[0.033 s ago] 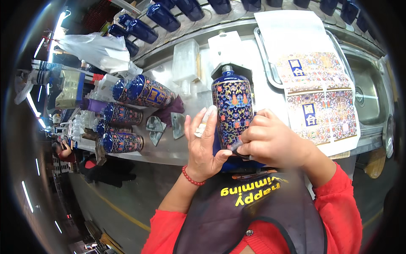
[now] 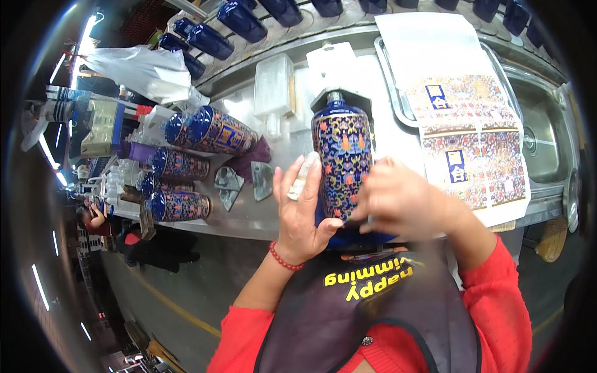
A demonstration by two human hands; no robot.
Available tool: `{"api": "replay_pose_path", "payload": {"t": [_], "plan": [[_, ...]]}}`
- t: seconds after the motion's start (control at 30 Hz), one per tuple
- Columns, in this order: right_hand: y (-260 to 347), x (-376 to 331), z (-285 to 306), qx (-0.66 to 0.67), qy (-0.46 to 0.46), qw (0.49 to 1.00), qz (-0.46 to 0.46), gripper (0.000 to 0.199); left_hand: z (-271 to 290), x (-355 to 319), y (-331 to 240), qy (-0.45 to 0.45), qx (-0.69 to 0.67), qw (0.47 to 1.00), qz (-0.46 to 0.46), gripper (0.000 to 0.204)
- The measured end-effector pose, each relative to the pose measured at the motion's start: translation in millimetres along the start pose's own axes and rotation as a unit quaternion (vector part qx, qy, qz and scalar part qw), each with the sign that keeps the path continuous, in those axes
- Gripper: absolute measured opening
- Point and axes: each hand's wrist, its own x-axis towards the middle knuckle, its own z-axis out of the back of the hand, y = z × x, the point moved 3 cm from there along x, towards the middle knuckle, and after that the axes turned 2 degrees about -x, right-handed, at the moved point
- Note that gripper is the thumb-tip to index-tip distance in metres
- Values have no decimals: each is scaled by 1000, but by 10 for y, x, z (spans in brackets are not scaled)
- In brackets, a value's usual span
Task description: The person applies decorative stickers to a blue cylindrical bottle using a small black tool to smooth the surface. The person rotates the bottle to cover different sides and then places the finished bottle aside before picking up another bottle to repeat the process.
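A blue bottle (image 2: pixel 342 161) with a colourful floral wrap lies in front of me, neck pointing away. My left hand (image 2: pixel 297 205) rests along its left side with fingers stretched out and apart, the thumb at its near end. White wrapping covers one of those fingertips. My right hand (image 2: pixel 398 202) is at the bottle's lower right, blurred by motion, its fingers curled closed. What those fingers hold is hidden. To the right lies a sheet of printed floral decals (image 2: pixel 466 143) with blue label panels.
Several decorated bottles (image 2: pixel 180 206) are at the left, near a purple cloth (image 2: pixel 260 155) and grey pads (image 2: pixel 229 186). Beyond the bottle is a clear plastic box (image 2: pixel 273 87). A metal sink (image 2: pixel 538 146) is at right; plain blue bottles (image 2: pixel 242 20) line the back.
My right hand has shifted slightly and is more blurred; the small black piece seen under its fingers earlier is now hard to make out. My left hand has barely moved.
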Motion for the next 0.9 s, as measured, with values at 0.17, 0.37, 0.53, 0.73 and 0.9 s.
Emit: {"api": "replay_pose_path", "payload": {"t": [0.17, 0.37, 0.53, 0.73, 0.9], "plan": [[-251, 35, 112, -111, -205, 971, -57, 16, -125, -140, -21, 31, 59, 998, 2, 91], [-66, -595, -158, 78, -19, 994, -74, 20, -155, -134, -99, 25, 51, 998, 3, 100], [-390, -977, -128, 175, -264, 894, -317, 11, -149, -65, -224, 73, 174, 982, -10, 94], [-382, -968, -221, 244, -287, 863, -336, 11, -131, 33, -324, 93, 195, 976, -37, 92], [-388, -1014, -232, 257, -292, 850, -354, 10, -83, 101, -263, 93, 172, 981, -5, 93]]}}
